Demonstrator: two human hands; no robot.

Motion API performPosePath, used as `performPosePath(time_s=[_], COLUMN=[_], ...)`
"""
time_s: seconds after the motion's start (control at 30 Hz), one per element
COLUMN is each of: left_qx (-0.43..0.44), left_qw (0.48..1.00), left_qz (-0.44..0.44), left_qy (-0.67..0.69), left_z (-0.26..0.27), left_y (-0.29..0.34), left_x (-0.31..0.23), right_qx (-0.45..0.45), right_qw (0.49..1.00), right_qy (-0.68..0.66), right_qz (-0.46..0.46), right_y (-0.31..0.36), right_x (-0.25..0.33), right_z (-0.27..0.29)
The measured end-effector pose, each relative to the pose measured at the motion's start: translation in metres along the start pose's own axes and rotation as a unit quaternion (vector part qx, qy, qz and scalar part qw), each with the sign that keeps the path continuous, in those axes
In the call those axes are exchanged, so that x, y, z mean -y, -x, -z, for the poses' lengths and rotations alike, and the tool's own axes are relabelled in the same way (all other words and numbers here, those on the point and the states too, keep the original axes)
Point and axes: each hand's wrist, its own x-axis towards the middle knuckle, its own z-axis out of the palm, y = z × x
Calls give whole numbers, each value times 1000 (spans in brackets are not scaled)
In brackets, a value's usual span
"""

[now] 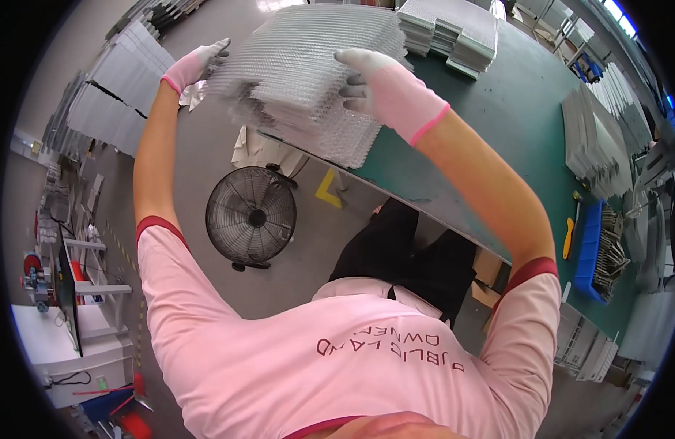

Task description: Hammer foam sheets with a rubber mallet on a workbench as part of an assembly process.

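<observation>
A tall stack of ribbed, silvery sheets (315,44) lies on the near left corner of the green-topped table (491,110). Its layers are uneven, and the lower ones jut past the table edge. My left hand (196,66), in a white and pink glove, is at the stack's left edge with fingers stretched out; whether they touch the sheets is unclear. Over the right side of the stack, my right hand (392,91), gloved alike, has its fingers spread and slightly bent. Neither hand grips a sheet.
Behind stand more stacked panels (454,29). To the right are leaning grey panels (597,139), a yellow-handled tool (569,238) and a blue bin (590,252) of metal parts. A black floor fan (251,217) stands left of the table, with large panel stacks (114,91) beyond.
</observation>
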Motion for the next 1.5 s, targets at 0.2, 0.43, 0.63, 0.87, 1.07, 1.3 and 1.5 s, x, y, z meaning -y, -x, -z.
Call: performPosePath(time_s=[0.2, 0.43, 0.63, 0.87, 1.07, 1.3, 1.5], left_qx=[56, 33, 113, -67, -184, -82, 33], left_qw=[998, 997, 977, 804, 934, 904, 754], left_qz=[1, -54, -165, -22, -302, -303, -250], left_qy=[33, 47, 69, 590, -45, -291, -606], left_z=[24, 33, 79, 47, -62, -109, -55], left_y=[-22, -20, -33, 13, 28, -19, -83], left_x=[8, -3, 13, 36, 10, -82, -59], right_qx=[121, -79, -9, -43, -185, 234, -241], right_qw=[980, 968, 779, 833, 813, 843, 632], right_qy=[132, 217, 388, 436, 320, -370, 280], right_qz=[82, 93, 493, 339, 450, 314, 682], right_y=[-28, 24, -4, -66, -106, -127, 42], right_x=[21, 92, 55, 38, 58, 115, 23], right_z=[14, -34, -9, 11, 11, -3, 77])
